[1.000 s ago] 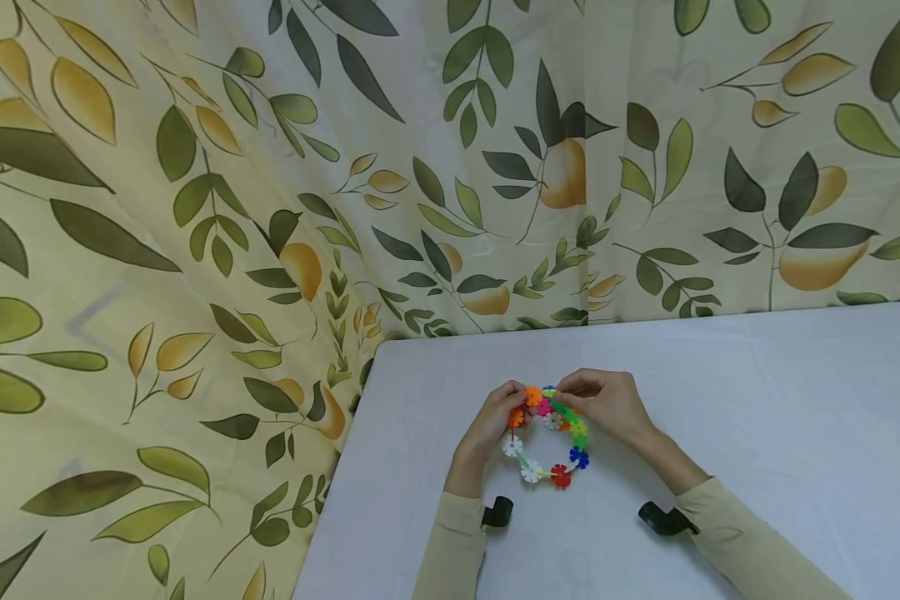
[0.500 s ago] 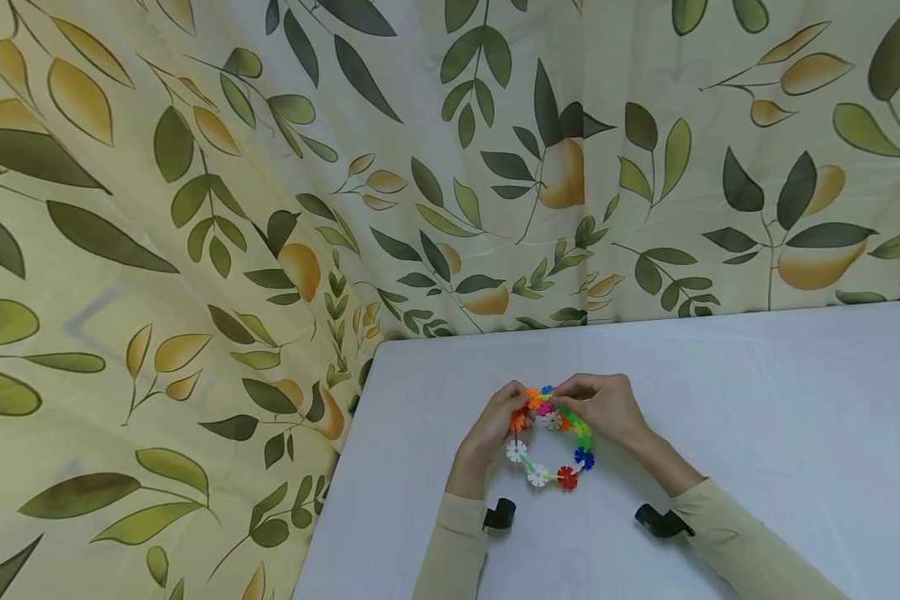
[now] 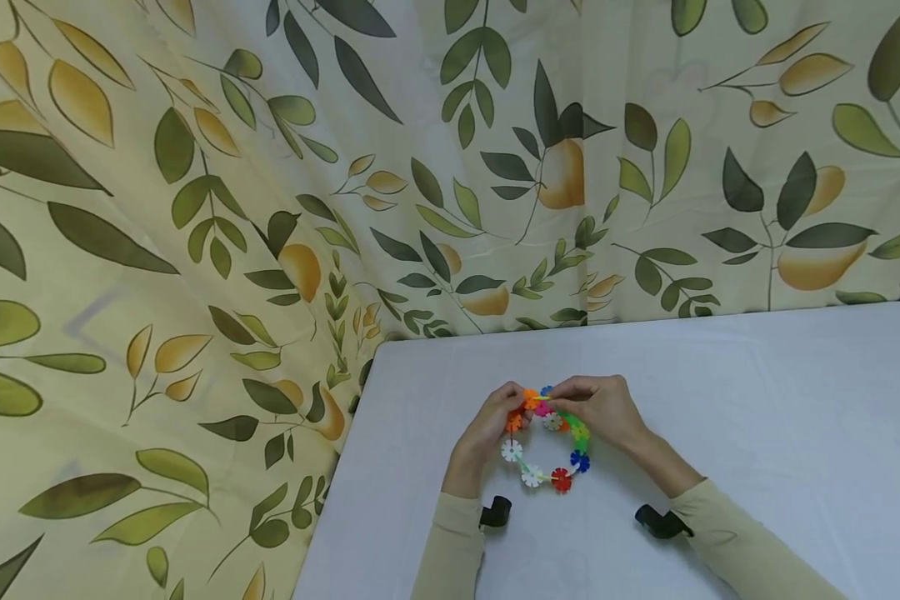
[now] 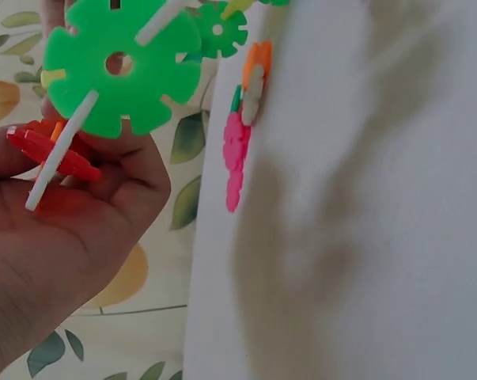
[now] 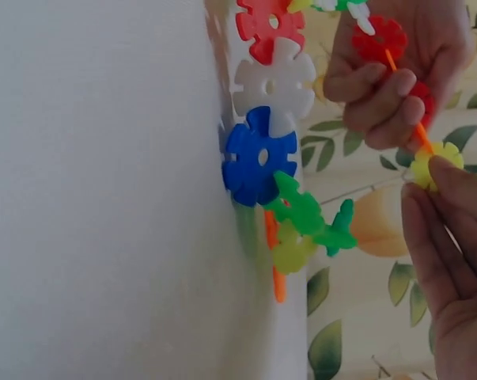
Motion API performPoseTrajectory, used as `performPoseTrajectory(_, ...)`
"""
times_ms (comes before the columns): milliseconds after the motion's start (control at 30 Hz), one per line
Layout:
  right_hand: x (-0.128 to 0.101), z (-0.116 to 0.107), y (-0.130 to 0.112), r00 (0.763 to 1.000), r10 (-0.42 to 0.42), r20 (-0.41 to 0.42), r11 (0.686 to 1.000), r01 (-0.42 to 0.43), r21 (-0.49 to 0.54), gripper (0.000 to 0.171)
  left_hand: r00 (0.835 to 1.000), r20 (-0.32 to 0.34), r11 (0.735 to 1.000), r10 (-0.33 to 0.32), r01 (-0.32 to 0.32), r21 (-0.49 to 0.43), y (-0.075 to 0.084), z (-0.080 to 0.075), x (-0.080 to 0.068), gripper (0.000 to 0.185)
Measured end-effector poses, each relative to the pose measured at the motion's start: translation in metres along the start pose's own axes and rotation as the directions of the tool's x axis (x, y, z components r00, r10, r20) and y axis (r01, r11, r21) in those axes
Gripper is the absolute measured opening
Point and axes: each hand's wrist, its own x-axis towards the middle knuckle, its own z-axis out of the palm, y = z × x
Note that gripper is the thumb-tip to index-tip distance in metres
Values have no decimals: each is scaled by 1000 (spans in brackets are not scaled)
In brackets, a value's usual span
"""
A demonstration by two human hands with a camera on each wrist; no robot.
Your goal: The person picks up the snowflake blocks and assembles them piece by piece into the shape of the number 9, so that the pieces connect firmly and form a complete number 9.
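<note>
the left hand grips the upper left of a colourful ring of notched discs over the white desk; at its top, the right hand pinches a yellow disc.

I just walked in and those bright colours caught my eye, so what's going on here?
Someone is handling a loop of colourful notched plastic discs over a white table. The left hand grips the loop by some red discs, while the right hand pinches a yellow disc close by. Both hands are at the loop's far side. Whether that yellow disc is being pushed on or pulled off, I can't tell.
</note>
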Motion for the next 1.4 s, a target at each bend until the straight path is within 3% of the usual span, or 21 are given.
performPoseTrajectory(133, 4, -8, 6, 1000, 17, 11, 999, -17, -38, 18, 1000, -12, 1000, -1, 1, 12, 3, -5, 0, 12)
performPoseTrajectory(300, 10, -20, 17, 991, 127, 49, 972, -114, -207, 17, 1000, 1, 996, 15, -15, 89, 4, -9, -2, 12)
performPoseTrajectory(500, 15, -22, 30, 927, 294, 232, 910, -197, -365, 27, 1000, 1, 987, 14, -14, 157, 4, -11, -2, 18)
performPoseTrajectory(567, 16, -19, 33, 919, 298, 257, 897, -178, -405, 27, 1000, 1, 984, 12, -12, 177, 3, -11, -1, 24)
performPoseTrajectory(733, 15, -15, 35, 925, 285, 249, 886, -156, -436, 20, 1000, 20, 975, 20, -23, 221, 1, -10, 1, 33)
performPoseTrajectory(933, 11, -19, 33, 930, 331, 160, 884, -246, -397, 12, 999, 41, 968, 19, -29, 247, 0, -9, 2, 28)
performPoseTrajectory(1200, 7, -26, 20, 956, 294, 9, 931, -284, -231, 12, 997, 61, 968, 40, -54, 245, -1, -9, 2, 30)
performPoseTrajectory(1400, 6, -26, 2, 945, 327, 29, 945, -326, -37, 19, 993, 93, 973, 70, -89, 213, -2, -8, 2, 36)
